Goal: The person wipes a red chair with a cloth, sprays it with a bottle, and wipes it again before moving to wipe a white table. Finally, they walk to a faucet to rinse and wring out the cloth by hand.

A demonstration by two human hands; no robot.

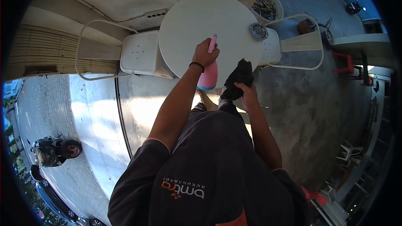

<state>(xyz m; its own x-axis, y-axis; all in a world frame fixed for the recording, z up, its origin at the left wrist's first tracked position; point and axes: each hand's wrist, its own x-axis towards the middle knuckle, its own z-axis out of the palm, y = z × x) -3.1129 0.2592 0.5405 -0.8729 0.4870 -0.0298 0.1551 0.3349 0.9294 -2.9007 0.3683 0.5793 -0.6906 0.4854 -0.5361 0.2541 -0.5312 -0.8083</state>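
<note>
My left hand (pixel 205 53) is wrapped round the neck of a pink spray bottle (pixel 210 75) with a blue base. The bottle's nozzle points away from me, over the round white table (pixel 197 16). A dark band circles my left wrist. In my right hand (pixel 249 95) is a bunched black cloth (pixel 240 77), held near the table's front edge, with the thumb on top of it. A round ashtray (pixel 258 31), looking like glass or metal, sits at the table's right edge.
White metal chairs stand left (pixel 140 52) and right (pixel 272 46) of the table. A planter (pixel 268 8) is behind it at the right, and a power strip (pixel 155 13) lies along the wall. A motorcycle (pixel 54 150) is parked outside at the left.
</note>
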